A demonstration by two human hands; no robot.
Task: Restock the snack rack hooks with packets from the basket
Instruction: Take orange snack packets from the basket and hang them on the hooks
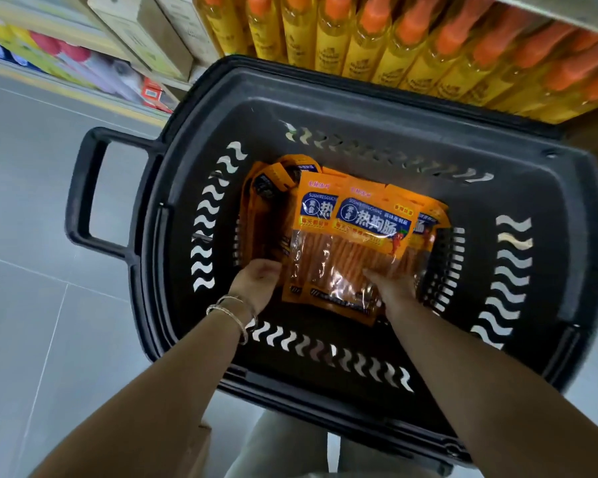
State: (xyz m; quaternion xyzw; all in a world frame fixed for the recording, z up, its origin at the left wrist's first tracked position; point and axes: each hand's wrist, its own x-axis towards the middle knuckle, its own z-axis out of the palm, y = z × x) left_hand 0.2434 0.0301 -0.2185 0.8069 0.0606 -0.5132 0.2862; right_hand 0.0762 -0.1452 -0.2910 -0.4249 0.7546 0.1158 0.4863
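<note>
Both hands reach down into black basket. Orange snack packets lie fanned on basket floor. Your left hand fingers curl under stack's edge; right hand fingers pinch top packet's lower corner. Risk: slick film slips, fan slides apart, extra packets lift then drop. Rack hooks out of view.

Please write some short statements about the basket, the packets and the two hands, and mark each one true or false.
1. The packets lie inside the basket. True.
2. The basket is red. False: it is black.
3. Both hands are at the packets' near ends. True: left hand, right hand.
4. The bracelets are on the right wrist. False: on the left wrist.
5. The bottles behind the basket have green caps. False: orange caps.
</note>
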